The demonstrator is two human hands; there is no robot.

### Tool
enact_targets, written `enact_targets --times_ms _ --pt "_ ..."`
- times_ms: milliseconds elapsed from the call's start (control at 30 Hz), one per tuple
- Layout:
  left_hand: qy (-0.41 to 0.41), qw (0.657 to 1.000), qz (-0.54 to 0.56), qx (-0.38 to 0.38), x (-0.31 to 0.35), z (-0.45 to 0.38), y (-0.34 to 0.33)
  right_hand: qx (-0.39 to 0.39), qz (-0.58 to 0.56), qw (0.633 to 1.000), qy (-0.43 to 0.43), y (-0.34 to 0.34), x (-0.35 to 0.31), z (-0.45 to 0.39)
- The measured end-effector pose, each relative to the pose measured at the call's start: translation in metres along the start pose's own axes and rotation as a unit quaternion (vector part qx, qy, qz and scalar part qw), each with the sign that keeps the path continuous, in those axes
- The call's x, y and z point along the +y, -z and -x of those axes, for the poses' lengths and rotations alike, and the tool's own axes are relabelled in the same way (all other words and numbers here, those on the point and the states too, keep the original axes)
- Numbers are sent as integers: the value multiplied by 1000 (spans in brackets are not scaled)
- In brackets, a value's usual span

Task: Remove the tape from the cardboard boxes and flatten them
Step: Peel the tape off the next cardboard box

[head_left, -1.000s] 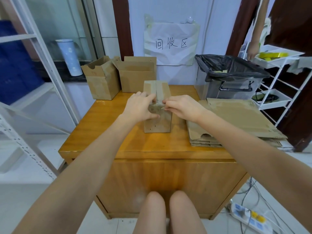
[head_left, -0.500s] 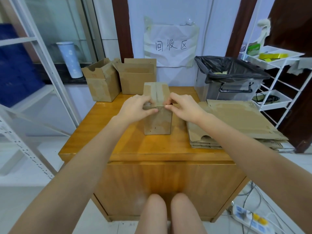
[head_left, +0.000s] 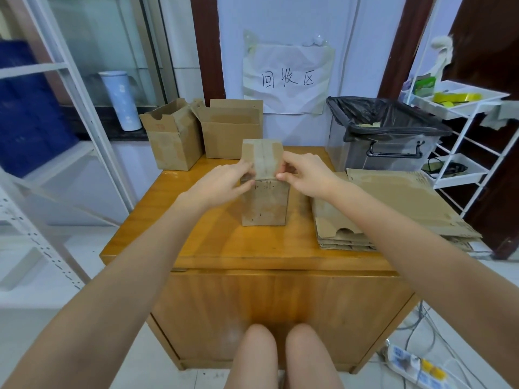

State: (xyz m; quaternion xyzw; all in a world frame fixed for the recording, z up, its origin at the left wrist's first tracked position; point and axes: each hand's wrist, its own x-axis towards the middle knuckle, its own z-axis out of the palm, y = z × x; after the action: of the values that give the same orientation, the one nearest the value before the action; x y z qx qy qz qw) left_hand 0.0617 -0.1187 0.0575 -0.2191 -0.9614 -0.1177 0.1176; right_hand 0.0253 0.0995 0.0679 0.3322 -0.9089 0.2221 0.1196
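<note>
A small closed cardboard box (head_left: 265,202) stands upright in the middle of the wooden table (head_left: 224,248). A strip of clear tape (head_left: 264,161) runs along its top seam and over the near edge. My left hand (head_left: 224,181) grips the box at its upper left corner, fingers curled at the tape's near end. My right hand (head_left: 304,174) pinches at the tape's edge on the upper right corner. Two opened boxes (head_left: 172,138) (head_left: 231,130) stand at the table's back left. A stack of flattened boxes (head_left: 393,209) lies on the right.
A grey bin with a black bag (head_left: 384,136) stands at the back right, tape scraps inside. A white wire rack (head_left: 460,130) is on the right, a white metal shelf frame (head_left: 70,136) on the left. A power strip (head_left: 418,366) lies on the floor.
Both hands moved up from the box's front face to its top near edge. The view has tilted slightly.
</note>
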Motion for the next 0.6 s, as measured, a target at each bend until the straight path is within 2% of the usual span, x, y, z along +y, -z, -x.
enact_targets --times_ms 200,433,600 --pt "-32 995 -79 -42 0 -4 6 -16 1 1000 -3 1 -1 2" --pt "22 998 -55 32 18 -1 -1 -6 -14 1000 -13 2 -5 4" --pt "12 996 -87 32 19 -5 -1 -16 6 1000 -3 1 -7 5"
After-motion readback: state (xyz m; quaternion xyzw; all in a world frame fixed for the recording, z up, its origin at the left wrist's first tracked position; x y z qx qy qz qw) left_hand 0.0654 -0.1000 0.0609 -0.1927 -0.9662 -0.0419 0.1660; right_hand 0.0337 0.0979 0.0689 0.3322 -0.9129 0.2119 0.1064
